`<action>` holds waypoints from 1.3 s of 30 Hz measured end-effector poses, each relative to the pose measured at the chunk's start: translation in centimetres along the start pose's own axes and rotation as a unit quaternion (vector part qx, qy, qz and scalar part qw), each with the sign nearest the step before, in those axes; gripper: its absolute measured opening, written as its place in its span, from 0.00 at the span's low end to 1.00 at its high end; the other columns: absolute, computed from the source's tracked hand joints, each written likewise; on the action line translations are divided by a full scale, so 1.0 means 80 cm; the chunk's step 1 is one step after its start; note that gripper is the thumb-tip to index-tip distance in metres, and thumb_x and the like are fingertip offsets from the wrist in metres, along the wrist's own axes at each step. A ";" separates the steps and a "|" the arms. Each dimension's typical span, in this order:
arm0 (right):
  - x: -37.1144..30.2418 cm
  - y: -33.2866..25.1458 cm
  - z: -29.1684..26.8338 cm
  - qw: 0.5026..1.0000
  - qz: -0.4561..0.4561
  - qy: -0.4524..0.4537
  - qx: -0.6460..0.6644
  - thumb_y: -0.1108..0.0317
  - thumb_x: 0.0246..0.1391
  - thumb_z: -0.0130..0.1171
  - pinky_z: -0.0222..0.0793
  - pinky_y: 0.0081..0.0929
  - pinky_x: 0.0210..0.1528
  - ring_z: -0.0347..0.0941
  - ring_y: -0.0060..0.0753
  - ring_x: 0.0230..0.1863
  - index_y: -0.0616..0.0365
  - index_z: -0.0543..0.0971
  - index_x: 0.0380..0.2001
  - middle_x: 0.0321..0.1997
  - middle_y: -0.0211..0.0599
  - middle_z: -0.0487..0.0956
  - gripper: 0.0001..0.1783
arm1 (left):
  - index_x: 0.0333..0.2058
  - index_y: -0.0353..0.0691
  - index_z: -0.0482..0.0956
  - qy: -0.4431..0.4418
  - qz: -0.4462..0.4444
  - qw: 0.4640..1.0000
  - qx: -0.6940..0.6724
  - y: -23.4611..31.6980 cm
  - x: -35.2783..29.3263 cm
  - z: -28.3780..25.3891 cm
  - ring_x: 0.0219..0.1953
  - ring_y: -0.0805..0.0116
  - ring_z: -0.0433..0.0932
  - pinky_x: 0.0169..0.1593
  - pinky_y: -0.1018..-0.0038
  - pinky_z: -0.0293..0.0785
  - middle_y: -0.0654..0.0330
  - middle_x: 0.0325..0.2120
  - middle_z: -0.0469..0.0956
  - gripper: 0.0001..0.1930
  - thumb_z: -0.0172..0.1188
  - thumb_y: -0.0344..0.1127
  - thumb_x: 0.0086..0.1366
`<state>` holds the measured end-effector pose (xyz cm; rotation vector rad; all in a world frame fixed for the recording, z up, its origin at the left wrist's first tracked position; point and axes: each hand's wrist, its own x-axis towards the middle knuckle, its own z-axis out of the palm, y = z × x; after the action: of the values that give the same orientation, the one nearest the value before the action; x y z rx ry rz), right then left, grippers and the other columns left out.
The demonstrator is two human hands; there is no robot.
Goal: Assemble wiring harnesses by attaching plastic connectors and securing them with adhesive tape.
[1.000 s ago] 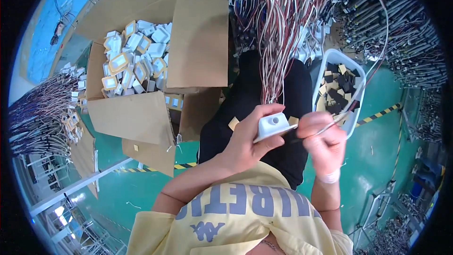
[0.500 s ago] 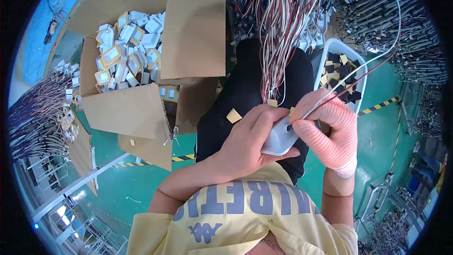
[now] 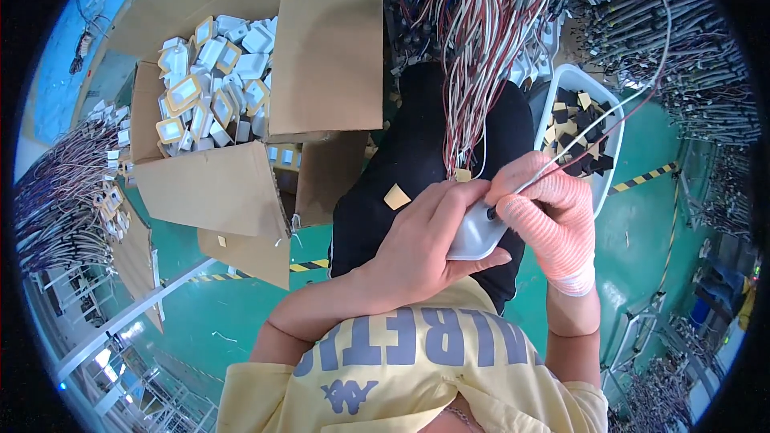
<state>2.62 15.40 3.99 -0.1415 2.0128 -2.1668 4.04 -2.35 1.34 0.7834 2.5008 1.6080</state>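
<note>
A white plastic housing point(image 3: 475, 234) rests in my bare left hand point(image 3: 421, 244), thumb along its near edge and fingers over its far side. My right hand point(image 3: 553, 220), in an orange-and-white striped knit glove, pinches a pair of red and white wires point(image 3: 573, 144) at a dark hole in the housing's right part. The wires run up and to the right out of my grip. Whether their ends sit inside the hole is hidden by my fingertips. A thick bundle of red and white wires point(image 3: 469, 72) lies across my lap, and a yellow foam piece point(image 3: 395, 197) is on my dark trousers.
On the left stands an open cardboard box point(image 3: 204, 200) full of white housings point(image 3: 210, 88) with yellow rims. A white bin point(image 3: 613, 124) at the right holds black and tan pads. Cable bundles point(image 3: 674, 40) are stacked far right, more wires point(image 3: 60, 184) far left.
My right hand has shifted slightly left, closer over the hole in the housing. The trailing wires have swung a little to the left. My left hand keeps its hold.
</note>
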 end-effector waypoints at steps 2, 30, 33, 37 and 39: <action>0.000 0.007 0.000 1.000 0.026 0.009 0.012 0.78 0.47 0.63 0.69 0.27 0.40 0.74 0.31 0.36 0.65 0.82 0.27 0.32 0.39 0.80 0.02 | 0.50 0.33 0.64 0.001 -0.005 1.000 -0.015 -0.001 -0.001 0.000 0.39 0.49 0.76 0.42 0.63 0.73 0.48 0.40 0.74 0.33 0.68 0.48 0.53; 0.023 0.006 -0.022 0.994 -0.027 -0.034 -0.100 0.76 0.52 0.53 0.66 0.26 0.39 0.69 0.29 0.34 0.64 0.77 0.31 0.31 0.37 0.74 0.04 | 0.49 0.36 0.67 -0.110 -0.119 0.976 -0.148 -0.013 0.002 -0.014 0.32 0.62 0.74 0.36 0.73 0.70 0.53 0.36 0.72 0.20 0.55 0.44 0.66; 0.016 0.013 -0.026 0.980 -0.077 -0.091 -0.162 0.75 0.52 0.52 0.64 0.22 0.38 0.68 0.23 0.35 0.65 0.74 0.36 0.33 0.36 0.73 0.08 | 0.50 0.38 0.67 -0.149 -0.166 0.941 -0.254 -0.016 0.006 -0.010 0.35 0.70 0.74 0.40 0.76 0.69 0.57 0.37 0.72 0.19 0.49 0.46 0.70; 0.016 0.003 -0.023 0.995 0.089 -0.034 0.007 0.75 0.52 0.53 0.65 0.21 0.36 0.67 0.20 0.32 0.64 0.73 0.33 0.32 0.32 0.71 0.05 | 0.52 0.39 0.66 -0.186 -0.202 0.871 -0.406 -0.032 0.003 -0.002 0.42 0.80 0.71 0.46 0.81 0.67 0.64 0.41 0.72 0.21 0.38 0.49 0.73; 0.023 0.005 -0.044 0.989 0.082 -0.056 -0.112 0.76 0.54 0.50 0.65 0.21 0.35 0.67 0.20 0.30 0.64 0.73 0.29 0.29 0.31 0.71 0.03 | 0.53 0.40 0.65 -0.166 -0.216 0.859 -0.434 -0.028 0.008 0.005 0.42 0.81 0.71 0.46 0.81 0.67 0.65 0.40 0.72 0.22 0.38 0.50 0.73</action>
<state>0.15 18.47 3.23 -0.1203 2.1180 -1.7927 2.81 -2.46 -0.66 0.2926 1.3266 1.9140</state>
